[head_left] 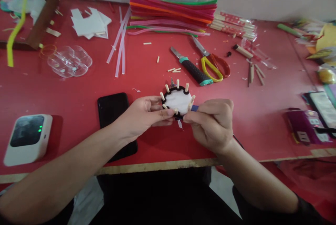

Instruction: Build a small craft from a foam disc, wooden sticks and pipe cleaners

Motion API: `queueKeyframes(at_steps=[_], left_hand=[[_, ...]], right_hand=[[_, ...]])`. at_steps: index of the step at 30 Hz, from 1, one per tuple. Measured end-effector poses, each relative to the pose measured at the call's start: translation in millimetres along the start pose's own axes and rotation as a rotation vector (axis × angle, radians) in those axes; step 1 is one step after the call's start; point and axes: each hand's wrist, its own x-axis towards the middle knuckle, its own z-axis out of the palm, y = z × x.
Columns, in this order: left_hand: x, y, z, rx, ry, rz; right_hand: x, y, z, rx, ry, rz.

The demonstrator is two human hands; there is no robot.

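Black cloth of the person's clothing is closest, below the front edge of the red table. Leftmost up front stands a white, rounded box with a dark screen, then a flat black phone, partly hidden by the left forearm. Next, the left hand, mostly closed, pinches the near-left rim of a small white disc with fuzzy black edging and pale wooden pegs, held near the table's front edge. I'd judge it light, stiffish in the middle, soft-edged, its pegs easily knocked; gripping between pegs looks safest. Rightmost, the right hand is curled tight, thumb and forefinger pinching the near-right rim beside a blue piece I can't identify.
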Motion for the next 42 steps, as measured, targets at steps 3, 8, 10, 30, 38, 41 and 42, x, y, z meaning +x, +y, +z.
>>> queueKeyframes(at_steps=[3, 8, 10, 30, 38, 41, 42], left_hand=[[0.1, -0.6, -1.2, 0.017, 0.003, 0.026], [-0.3, -2.3, -1.6, 0.065, 0.001, 0.067], [-0.6, -2.7, -1.7, 0.085, -0.003, 0.094], [-2.9, -3.8, -0.9, 0.200, 0.006, 0.197], [-2.2, -2.0, -4.5, 0.197, -0.026, 0.151], [-1.7, -1.7, -4.8, 0.173, -0.055, 0.162], [-1.4, -1.6, -4.9, 0.163, -0.070, 0.164]], right_hand=[[1.3, 1.7, -2.0, 0.009, -0.009, -0.011], [3.6, 1.8, -6.7, -0.029, -0.006, -0.003], [3.4, 0.8, -7.3, -0.059, 0.014, -0.008], [4.4, 0.8, -5.9, 0.045, 0.031, 0.093], [1.0, 1.9, -5.5, 0.252, 0.047, 0.233], [-0.5, 3.6, -4.8, 0.347, 0.020, 0.306], [-0.5, 4.2, -5.1, 0.341, -0.004, 0.301]])
